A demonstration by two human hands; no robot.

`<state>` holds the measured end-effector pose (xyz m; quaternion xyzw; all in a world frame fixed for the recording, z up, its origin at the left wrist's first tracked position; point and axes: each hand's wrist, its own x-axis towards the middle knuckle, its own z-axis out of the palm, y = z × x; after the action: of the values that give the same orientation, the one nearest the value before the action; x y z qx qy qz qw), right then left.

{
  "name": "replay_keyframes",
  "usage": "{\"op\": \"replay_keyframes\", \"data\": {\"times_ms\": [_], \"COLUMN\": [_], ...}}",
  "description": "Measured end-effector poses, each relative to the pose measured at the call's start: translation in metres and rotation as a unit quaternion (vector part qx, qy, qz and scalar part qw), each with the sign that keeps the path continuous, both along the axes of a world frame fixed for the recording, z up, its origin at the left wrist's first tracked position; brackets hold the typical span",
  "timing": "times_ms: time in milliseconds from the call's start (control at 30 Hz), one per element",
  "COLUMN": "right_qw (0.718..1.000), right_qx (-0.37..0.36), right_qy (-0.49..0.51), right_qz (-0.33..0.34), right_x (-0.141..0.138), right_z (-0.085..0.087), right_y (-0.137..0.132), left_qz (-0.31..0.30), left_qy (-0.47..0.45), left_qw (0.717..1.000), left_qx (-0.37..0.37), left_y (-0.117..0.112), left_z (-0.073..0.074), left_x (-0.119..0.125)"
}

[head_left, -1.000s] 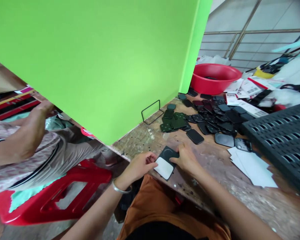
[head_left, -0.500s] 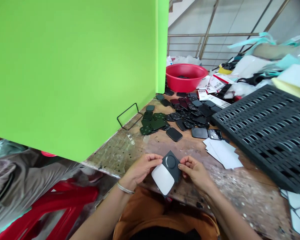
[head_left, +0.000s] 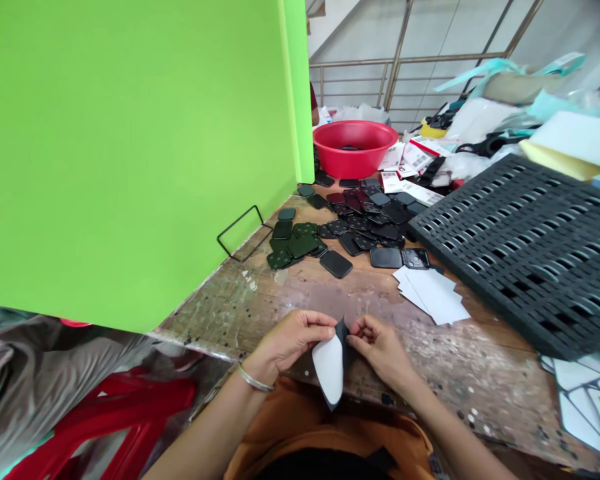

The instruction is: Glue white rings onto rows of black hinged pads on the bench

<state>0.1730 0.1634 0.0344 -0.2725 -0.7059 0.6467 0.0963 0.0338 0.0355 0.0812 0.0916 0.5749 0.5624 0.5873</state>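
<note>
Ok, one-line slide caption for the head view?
Both hands, left hand and right hand, pinch a black pad with white backing above a worn workbench.

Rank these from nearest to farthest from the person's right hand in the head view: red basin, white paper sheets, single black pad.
1. White paper sheets, just beyond, to the right.
2. Single black pad, farther up, slightly left of the right hand.
3. Red basin, far end.

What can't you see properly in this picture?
- Head view: the dark piece between the left hand and right hand is mostly covered by the white sheet.
- What lies in the red basin: too small.
- Behind the green panel: blocked.
</note>
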Motion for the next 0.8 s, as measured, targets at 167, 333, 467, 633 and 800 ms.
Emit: {"op": "replay_keyframes", "data": {"times_ms": [167,333,467,633,800], "right_qw": [0.999,0.981,0.922,0.866,0.834], "right_qx": [0.029,0.191,0.353,0.435,0.475], "right_qy": [-0.008,0.025,0.158,0.231,0.253], "right_qz": [0.014,0.011,0.027,0.091,0.120], "right_x": [0.003,0.009,0.006,-0.004,0.004], "right_z": [-0.005,0.002,0.018,0.020,0.020], "right_y": [-0.001,-0.001,0.001,0.007,0.010], "left_qz": [-0.013,-0.008,-0.017,-0.025,0.005], "left_qy": [0.002,0.025,0.041,0.044,0.032], "left_qw": [1.000,0.999,0.999,0.998,0.999], "left_qx": [-0.007,-0.022,-0.030,-0.023,-0.015], "left_y": [0.001,0.000,-0.002,-0.004,-0.012], "left_z": [-0.006,-0.014,-0.017,-0.015,-0.016], "left_x": [0.000,-0.003,-0.004,-0.003,-0.013]}}
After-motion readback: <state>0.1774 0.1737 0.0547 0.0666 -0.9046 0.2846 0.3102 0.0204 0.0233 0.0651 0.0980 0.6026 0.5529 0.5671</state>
